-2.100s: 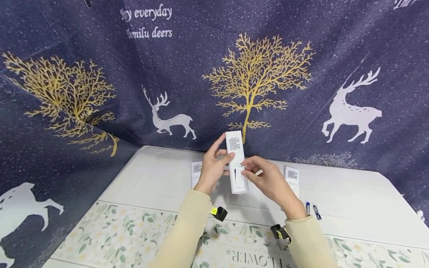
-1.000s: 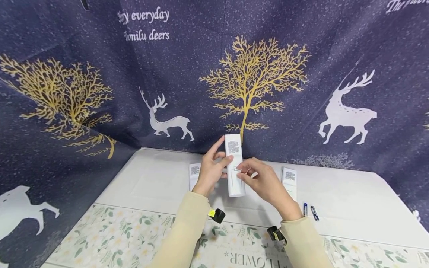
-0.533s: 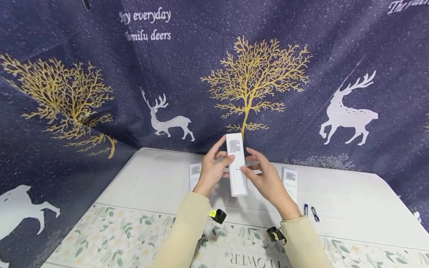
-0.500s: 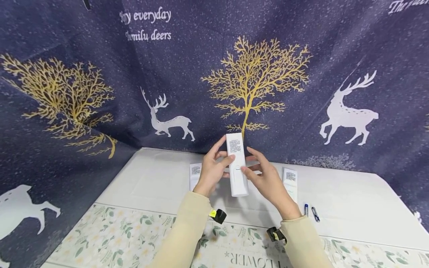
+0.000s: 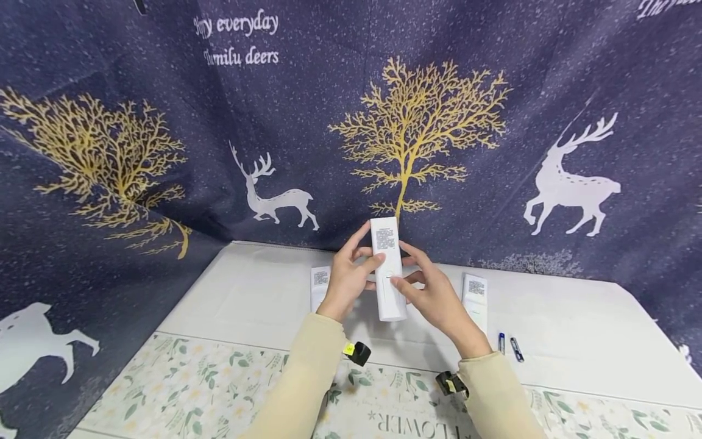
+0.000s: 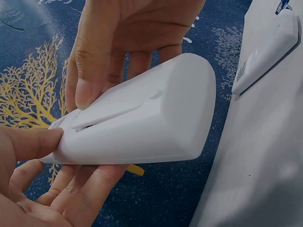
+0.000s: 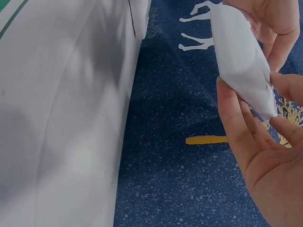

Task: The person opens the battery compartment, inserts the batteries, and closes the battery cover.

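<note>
My left hand (image 5: 344, 275) grips a white remote control (image 5: 390, 263) above the table, its back with a printed label facing me. The left thumb lies across the front edge, with fingers behind. On the lower half sits the battery cover (image 5: 392, 299); in the left wrist view a thin dark gap runs along one of its edges. My right hand (image 5: 436, 297) holds the remote's right side, thumb at the cover's top and fingers spread along the side. The right wrist view shows the remote's rounded end (image 7: 234, 45) between both hands.
Two more white remotes lie on the white table: one (image 5: 320, 278) behind the left hand, another (image 5: 475, 299) beyond the right wrist. Two small blue batteries or pen-like sticks (image 5: 516, 349) lie to the right. A dark printed cloth (image 5: 307, 122) hangs behind, and a floral strip (image 5: 208, 378) covers the near edge.
Earlier the right fingertips pinched the tilted battery cover over a dark opening. Now the cover lies down in the remote's back, and the right hand has spread round the side, thumb on the cover.
</note>
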### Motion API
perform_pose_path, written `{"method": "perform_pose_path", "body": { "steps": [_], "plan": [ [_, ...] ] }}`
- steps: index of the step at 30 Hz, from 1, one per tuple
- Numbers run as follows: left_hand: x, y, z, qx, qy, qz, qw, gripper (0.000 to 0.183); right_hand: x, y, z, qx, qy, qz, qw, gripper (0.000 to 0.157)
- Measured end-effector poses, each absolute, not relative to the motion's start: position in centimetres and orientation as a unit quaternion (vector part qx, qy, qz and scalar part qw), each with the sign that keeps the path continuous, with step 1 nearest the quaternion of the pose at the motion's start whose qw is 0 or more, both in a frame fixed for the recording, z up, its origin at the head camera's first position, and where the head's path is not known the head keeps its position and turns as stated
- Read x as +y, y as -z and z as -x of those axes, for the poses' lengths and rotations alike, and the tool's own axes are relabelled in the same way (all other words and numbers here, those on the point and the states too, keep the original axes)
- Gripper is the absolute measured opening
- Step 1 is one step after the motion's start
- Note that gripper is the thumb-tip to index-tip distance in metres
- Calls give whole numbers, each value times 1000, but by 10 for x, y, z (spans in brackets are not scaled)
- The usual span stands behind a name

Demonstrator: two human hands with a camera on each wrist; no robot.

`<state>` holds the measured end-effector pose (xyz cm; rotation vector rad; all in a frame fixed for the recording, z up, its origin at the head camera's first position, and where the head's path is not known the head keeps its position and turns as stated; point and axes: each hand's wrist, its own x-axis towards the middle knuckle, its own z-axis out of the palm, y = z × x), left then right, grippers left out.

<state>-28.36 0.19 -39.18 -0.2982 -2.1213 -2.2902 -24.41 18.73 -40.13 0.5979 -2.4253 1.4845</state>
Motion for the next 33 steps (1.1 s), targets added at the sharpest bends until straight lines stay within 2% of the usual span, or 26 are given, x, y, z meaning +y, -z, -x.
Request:
{"method": "perform_pose_path", "body": {
  "steps": [8, 33],
  "plan": [
    [5, 391, 285, -670, 735, 100, 4, 73, 190, 399, 245, -833, -495, -208, 132, 70],
    [2, 393, 284, -668, 738, 99, -1, 72, 187, 399, 244, -845, -477, -205, 127, 73]
  ]
}}
